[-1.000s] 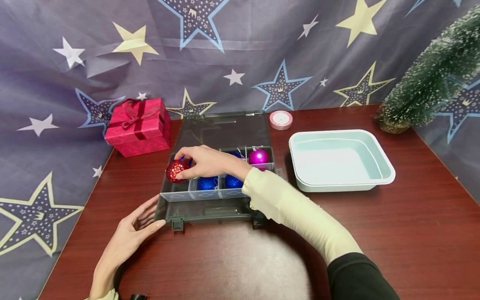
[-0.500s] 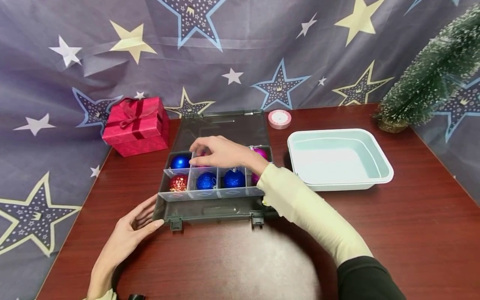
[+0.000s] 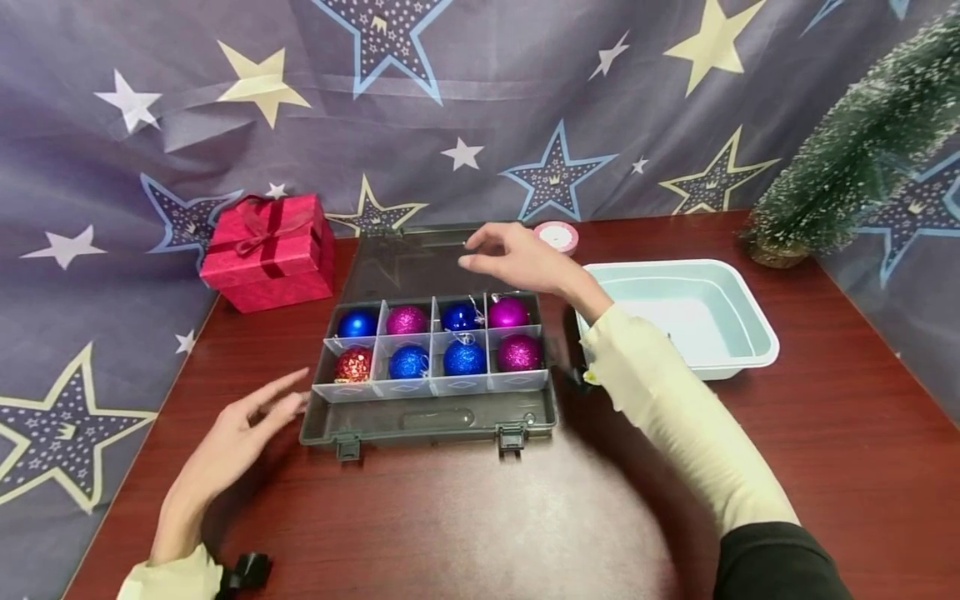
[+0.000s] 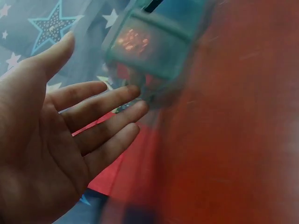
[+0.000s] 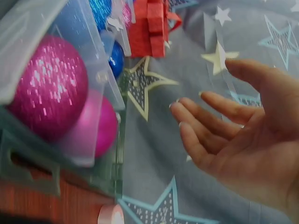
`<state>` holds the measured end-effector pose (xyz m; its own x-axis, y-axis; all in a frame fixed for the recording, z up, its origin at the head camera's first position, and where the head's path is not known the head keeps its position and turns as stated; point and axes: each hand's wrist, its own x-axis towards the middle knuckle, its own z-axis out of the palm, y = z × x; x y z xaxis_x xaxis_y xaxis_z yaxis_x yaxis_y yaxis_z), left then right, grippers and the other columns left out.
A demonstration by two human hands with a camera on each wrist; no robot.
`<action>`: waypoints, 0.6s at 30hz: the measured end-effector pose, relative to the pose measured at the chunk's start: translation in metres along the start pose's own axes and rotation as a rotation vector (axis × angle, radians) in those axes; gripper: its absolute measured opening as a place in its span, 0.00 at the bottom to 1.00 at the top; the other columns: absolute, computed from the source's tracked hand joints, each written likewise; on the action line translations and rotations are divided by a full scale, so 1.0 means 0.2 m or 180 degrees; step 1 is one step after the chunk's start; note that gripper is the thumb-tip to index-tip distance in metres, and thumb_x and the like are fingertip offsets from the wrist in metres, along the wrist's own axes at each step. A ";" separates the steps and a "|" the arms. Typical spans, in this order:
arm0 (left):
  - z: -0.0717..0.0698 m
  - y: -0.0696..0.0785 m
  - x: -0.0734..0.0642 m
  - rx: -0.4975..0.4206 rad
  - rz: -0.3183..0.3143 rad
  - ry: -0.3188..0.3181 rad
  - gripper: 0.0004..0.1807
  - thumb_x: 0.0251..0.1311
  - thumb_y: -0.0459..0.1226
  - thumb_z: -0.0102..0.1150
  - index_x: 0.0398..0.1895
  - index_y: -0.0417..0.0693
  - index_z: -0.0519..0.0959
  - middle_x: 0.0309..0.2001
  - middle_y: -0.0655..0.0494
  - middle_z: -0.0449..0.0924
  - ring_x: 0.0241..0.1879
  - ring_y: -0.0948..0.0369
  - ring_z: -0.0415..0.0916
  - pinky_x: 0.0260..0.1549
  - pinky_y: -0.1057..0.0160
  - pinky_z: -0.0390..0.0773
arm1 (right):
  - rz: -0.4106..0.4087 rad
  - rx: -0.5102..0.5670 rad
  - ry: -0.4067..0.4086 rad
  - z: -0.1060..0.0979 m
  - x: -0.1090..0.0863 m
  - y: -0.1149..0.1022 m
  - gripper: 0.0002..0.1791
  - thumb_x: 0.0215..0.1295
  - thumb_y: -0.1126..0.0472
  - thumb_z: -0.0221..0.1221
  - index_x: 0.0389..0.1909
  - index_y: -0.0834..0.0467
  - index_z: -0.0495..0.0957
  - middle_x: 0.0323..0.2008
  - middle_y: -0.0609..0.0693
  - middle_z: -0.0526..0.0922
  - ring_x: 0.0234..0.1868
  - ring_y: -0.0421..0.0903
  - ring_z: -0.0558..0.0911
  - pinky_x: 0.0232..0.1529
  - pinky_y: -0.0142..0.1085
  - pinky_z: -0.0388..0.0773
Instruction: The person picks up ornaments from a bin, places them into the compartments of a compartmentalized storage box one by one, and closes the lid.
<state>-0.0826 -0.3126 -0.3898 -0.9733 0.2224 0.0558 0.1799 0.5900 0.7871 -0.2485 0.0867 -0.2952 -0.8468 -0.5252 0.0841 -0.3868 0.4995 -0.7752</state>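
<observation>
A divided clear storage box lies with its dark lid folded back, one Christmas bauble in each compartment. A red bauble sits at the front left, with blue baubles and magenta baubles in the others. Off the box's left front corner, my left hand has its fingers extended and holds nothing. Above the raised lid area hovers my right hand, relaxed and holding nothing. In the right wrist view, a glittery magenta bauble shows close up beside that hand.
A pale blue tray stands to the right, partly behind the right forearm. A ribbon roll lies at the back. The red gift box is at back left, the small snowy tree at back right.
The red bauble went from my right hand into the front left compartment. My right hand then moved right and back, away from the baubles. My left hand drew away from the box corner.
</observation>
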 end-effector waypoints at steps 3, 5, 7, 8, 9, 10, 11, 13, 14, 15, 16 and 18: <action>-0.06 0.02 0.12 -0.0200 0.0176 -0.0070 0.25 0.84 0.38 0.40 0.76 0.35 0.64 0.60 0.44 0.82 0.52 0.70 0.82 0.52 0.77 0.76 | 0.0199 0.0241 0.0220 -0.06 -0.01 0.04 0.22 0.75 0.53 0.62 0.58 0.66 0.79 0.49 0.59 0.85 0.50 0.53 0.82 0.55 0.42 0.78; -0.10 0.04 0.21 -0.0302 0.0271 -0.0081 0.27 0.86 0.41 0.34 0.76 0.31 0.64 0.60 0.50 0.81 0.53 0.71 0.81 0.53 0.75 0.77 | 0.0415 0.0391 0.0359 -0.08 -0.01 0.06 0.24 0.77 0.50 0.59 0.60 0.66 0.79 0.49 0.59 0.85 0.52 0.54 0.82 0.56 0.41 0.78; -0.14 0.07 0.31 -0.0360 0.0319 -0.0130 0.30 0.86 0.44 0.28 0.75 0.28 0.62 0.63 0.47 0.79 0.56 0.72 0.78 0.55 0.75 0.76 | 0.0686 0.0617 0.0467 -0.11 0.00 0.08 0.28 0.80 0.46 0.54 0.62 0.67 0.76 0.51 0.60 0.84 0.56 0.55 0.81 0.59 0.41 0.76; -0.16 0.09 0.37 -0.0390 0.0310 -0.0178 0.33 0.86 0.47 0.25 0.75 0.27 0.61 0.65 0.44 0.77 0.57 0.72 0.77 0.56 0.75 0.75 | 0.0825 0.0758 0.0497 -0.12 0.01 0.09 0.30 0.81 0.44 0.52 0.64 0.67 0.75 0.53 0.61 0.83 0.58 0.55 0.80 0.61 0.42 0.75; -0.18 0.11 0.42 -0.0412 0.0269 -0.0234 0.36 0.85 0.49 0.23 0.76 0.26 0.59 0.68 0.39 0.73 0.61 0.69 0.75 0.57 0.76 0.74 | 0.0966 0.0893 0.0510 -0.13 0.01 0.10 0.31 0.81 0.43 0.49 0.65 0.67 0.73 0.56 0.62 0.82 0.61 0.55 0.79 0.64 0.44 0.74; -0.19 0.13 0.48 -0.0444 0.0210 -0.0293 0.39 0.85 0.52 0.21 0.77 0.26 0.57 0.71 0.34 0.68 0.65 0.65 0.73 0.59 0.75 0.72 | 0.1097 0.1023 0.0510 -0.14 0.02 0.11 0.33 0.82 0.41 0.46 0.66 0.67 0.71 0.58 0.63 0.81 0.63 0.55 0.78 0.66 0.45 0.72; -0.21 0.14 0.53 -0.0524 0.0136 -0.0360 0.42 0.83 0.55 0.19 0.77 0.25 0.55 0.73 0.29 0.62 0.70 0.59 0.68 0.63 0.73 0.69 | 0.1215 0.1158 0.0503 -0.15 0.03 0.11 0.33 0.82 0.40 0.44 0.65 0.67 0.70 0.60 0.64 0.79 0.65 0.56 0.76 0.68 0.47 0.71; -0.22 0.16 0.63 -0.0783 -0.0049 -0.0507 0.47 0.80 0.61 0.16 0.79 0.25 0.48 0.77 0.27 0.49 0.77 0.49 0.54 0.72 0.68 0.58 | 0.1420 0.1346 0.0481 -0.16 0.05 0.13 0.35 0.81 0.37 0.41 0.64 0.65 0.68 0.61 0.63 0.75 0.65 0.56 0.75 0.68 0.47 0.70; -0.22 0.17 0.67 -0.0935 -0.0151 -0.0563 0.50 0.78 0.63 0.16 0.80 0.25 0.44 0.79 0.27 0.44 0.79 0.44 0.47 0.75 0.65 0.52 | 0.1495 0.1410 0.0470 -0.16 0.07 0.14 0.35 0.81 0.35 0.40 0.60 0.65 0.68 0.60 0.63 0.74 0.63 0.55 0.75 0.67 0.45 0.70; -0.22 0.18 0.71 -0.1092 -0.0242 -0.0608 0.52 0.76 0.65 0.14 0.80 0.26 0.40 0.80 0.29 0.39 0.79 0.40 0.39 0.77 0.60 0.46 | 0.1560 0.1446 0.0465 -0.16 0.08 0.15 0.35 0.80 0.34 0.39 0.59 0.63 0.67 0.60 0.62 0.73 0.62 0.53 0.75 0.64 0.43 0.72; -0.21 0.18 0.75 -0.1267 -0.0330 -0.0643 0.54 0.75 0.67 0.14 0.80 0.27 0.37 0.81 0.31 0.35 0.80 0.40 0.34 0.78 0.57 0.39 | 0.1616 0.1502 0.0472 -0.17 0.09 0.16 0.35 0.79 0.32 0.38 0.55 0.62 0.66 0.57 0.61 0.72 0.56 0.52 0.76 0.58 0.39 0.73; -0.20 0.18 0.82 -0.1542 -0.0472 -0.0699 0.56 0.72 0.70 0.14 0.80 0.29 0.33 0.81 0.35 0.29 0.80 0.43 0.27 0.77 0.53 0.30 | 0.1722 0.1615 0.0510 -0.17 0.11 0.18 0.34 0.78 0.29 0.37 0.48 0.59 0.65 0.50 0.57 0.70 0.44 0.47 0.74 0.45 0.34 0.71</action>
<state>-0.2414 -0.2846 -0.3277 -0.9215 0.3513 -0.1658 -0.0933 0.2141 0.9723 -0.2939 0.1165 -0.3006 -0.9283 -0.1712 -0.3299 0.2803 0.2604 -0.9239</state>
